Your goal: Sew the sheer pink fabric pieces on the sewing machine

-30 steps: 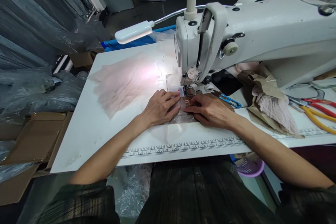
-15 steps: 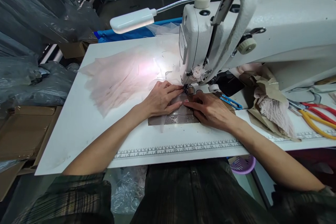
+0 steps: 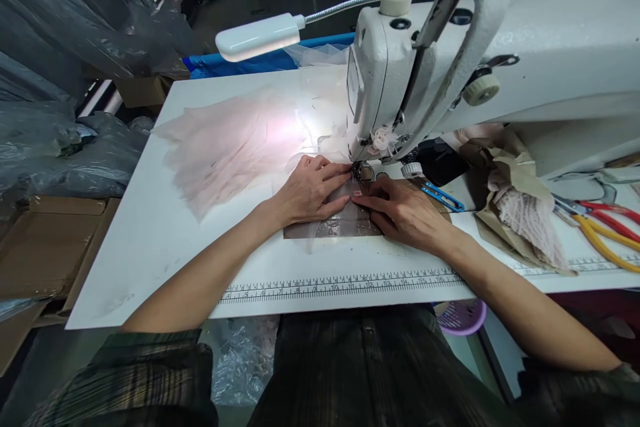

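Across the white tabletop (image 3: 165, 247), your sewing machine (image 3: 540, 47) stands at the far right. Your left hand (image 3: 311, 191), its grip spread flat, and your right hand (image 3: 407, 211), whether pinching I cannot tell, seemingly steady the sheer, pale fabric (image 3: 349, 215) between them, showing a small pinkish-red label (image 3: 357, 193).

Two hands (left hand (image 3: 315, 190), right hand (image 3: 407, 210)), one machine (image 3: 550, 53), one lamp (image 3: 260, 38) far left of it, one red tag (image 3: 357, 193), one blue tool (image 3: 443, 197) on the right, one ruler (image 3: 345, 287) and one basket (image 3: 467, 323) near side.
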Action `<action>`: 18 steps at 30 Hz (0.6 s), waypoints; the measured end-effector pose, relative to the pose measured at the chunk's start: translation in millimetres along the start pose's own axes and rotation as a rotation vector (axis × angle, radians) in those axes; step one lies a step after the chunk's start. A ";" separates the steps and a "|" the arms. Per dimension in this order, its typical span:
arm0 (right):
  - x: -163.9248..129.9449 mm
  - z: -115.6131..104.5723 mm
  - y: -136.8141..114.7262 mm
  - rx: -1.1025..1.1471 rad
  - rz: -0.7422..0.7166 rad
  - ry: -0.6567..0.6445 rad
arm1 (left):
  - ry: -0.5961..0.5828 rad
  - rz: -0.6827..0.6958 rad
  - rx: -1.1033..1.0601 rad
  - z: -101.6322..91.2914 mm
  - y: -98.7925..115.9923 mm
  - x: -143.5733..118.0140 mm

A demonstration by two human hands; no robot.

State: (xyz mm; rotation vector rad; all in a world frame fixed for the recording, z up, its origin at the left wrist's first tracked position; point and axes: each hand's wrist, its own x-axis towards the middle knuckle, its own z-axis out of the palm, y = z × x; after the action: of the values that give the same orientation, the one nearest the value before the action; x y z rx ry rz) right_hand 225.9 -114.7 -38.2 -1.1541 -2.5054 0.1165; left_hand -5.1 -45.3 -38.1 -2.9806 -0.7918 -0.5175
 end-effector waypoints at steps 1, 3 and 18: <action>-0.1 0.1 -0.1 0.001 0.003 0.003 | -0.005 -0.002 0.014 -0.2 0.7 0.2; -0.1 0.6 -0.3 0.002 0.007 0.009 | -0.013 -0.004 0.044 -0.4 2.3 0.6; -0.1 4.3 0.0 0.029 0.017 0.043 | 0.133 0.113 0.042 3.7 8.2 -1.2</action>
State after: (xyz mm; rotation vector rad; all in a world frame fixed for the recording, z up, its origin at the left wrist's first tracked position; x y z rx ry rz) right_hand 224.4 -114.4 -42.2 -1.1541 -2.4487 0.1308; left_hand -1.0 -52.7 -41.4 -2.8950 -0.6121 -0.6758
